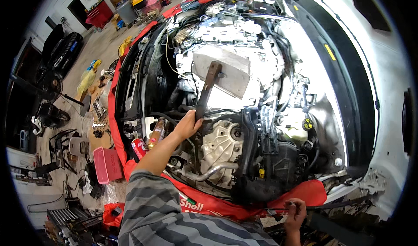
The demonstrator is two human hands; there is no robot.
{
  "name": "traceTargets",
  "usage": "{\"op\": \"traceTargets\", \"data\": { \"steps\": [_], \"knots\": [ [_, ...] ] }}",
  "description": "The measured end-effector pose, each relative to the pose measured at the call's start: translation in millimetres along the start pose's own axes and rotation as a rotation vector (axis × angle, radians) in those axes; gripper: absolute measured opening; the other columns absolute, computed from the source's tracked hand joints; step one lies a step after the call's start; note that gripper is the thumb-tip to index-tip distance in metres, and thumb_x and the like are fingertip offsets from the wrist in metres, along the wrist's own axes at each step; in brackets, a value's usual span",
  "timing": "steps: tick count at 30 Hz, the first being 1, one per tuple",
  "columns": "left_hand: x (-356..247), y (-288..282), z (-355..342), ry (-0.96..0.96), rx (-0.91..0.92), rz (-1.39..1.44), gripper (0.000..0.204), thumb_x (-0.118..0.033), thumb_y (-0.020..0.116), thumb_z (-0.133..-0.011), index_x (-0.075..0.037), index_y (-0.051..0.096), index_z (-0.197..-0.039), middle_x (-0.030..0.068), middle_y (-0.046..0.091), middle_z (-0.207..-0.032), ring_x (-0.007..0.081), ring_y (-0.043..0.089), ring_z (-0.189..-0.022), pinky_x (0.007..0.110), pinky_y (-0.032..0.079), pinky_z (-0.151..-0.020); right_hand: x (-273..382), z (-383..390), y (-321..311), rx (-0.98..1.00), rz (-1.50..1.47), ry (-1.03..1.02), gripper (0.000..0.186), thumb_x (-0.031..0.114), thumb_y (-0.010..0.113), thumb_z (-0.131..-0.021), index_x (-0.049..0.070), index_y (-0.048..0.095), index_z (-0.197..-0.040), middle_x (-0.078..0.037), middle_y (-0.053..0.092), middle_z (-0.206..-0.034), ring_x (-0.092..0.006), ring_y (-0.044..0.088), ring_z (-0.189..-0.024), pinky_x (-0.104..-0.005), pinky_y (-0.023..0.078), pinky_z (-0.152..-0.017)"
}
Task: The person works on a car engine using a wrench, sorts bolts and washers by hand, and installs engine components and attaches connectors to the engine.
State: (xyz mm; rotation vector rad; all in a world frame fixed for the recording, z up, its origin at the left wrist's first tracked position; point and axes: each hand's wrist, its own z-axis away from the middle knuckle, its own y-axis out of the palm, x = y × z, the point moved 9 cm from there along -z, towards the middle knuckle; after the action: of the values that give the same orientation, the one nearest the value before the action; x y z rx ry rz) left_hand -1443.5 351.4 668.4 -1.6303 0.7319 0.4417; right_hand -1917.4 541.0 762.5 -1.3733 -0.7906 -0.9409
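My left hand [187,125] reaches over the engine bay, its fingers closed around the lower, dark end of a long flat brown metal bar [210,79]. The bar's far end has a hole and lies over a grey sheet-metal panel [237,67], which rests on the brightly lit engine [226,35]. Low at the right, by the red fender cover [307,193], my right hand [295,213] is pinched shut. A thin dark piece seems to stick out leftward from its fingers; what it is I cannot make out. Below the bar sits a cream-coloured cast housing [222,148].
Two spray cans, one red [139,147] and one brown [159,130], stand left of my forearm. A yellow-capped reservoir [294,125] and a black box [283,159] lie to the right. On the floor are a pink bin [107,165], a standing fan [51,84] and scattered parts.
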Motion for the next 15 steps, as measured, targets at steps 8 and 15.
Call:
{"op": "traceTargets", "data": {
  "steps": [8,15],
  "knots": [
    [17,1,33,-0.023,-0.082,-0.562,0.038,-0.034,0.065,-0.078,0.001,0.055,-0.091,0.0131,0.051,-0.097,0.031,0.047,-0.095,0.039,0.04,-0.084,-2,-1,7,-0.078,0.098,0.189,0.022,0.023,0.045,-0.098,0.003,0.053,-0.096,-0.007,0.055,-0.082,-0.0111,0.048,-0.063,-0.0264,0.044,-0.06],
    [9,-10,44,-0.17,-0.14,-0.494,0.042,-0.027,0.069,-0.074,0.003,0.057,-0.1,0.0142,0.051,-0.102,0.0321,0.048,-0.099,0.041,0.04,-0.086,5,-11,26,-0.034,0.029,0.07,0.013,0.015,0.047,-0.097,0.002,0.05,-0.101,-0.009,0.06,-0.087,-0.0137,0.059,-0.078,-0.0288,0.049,-0.072]
  ]
}}
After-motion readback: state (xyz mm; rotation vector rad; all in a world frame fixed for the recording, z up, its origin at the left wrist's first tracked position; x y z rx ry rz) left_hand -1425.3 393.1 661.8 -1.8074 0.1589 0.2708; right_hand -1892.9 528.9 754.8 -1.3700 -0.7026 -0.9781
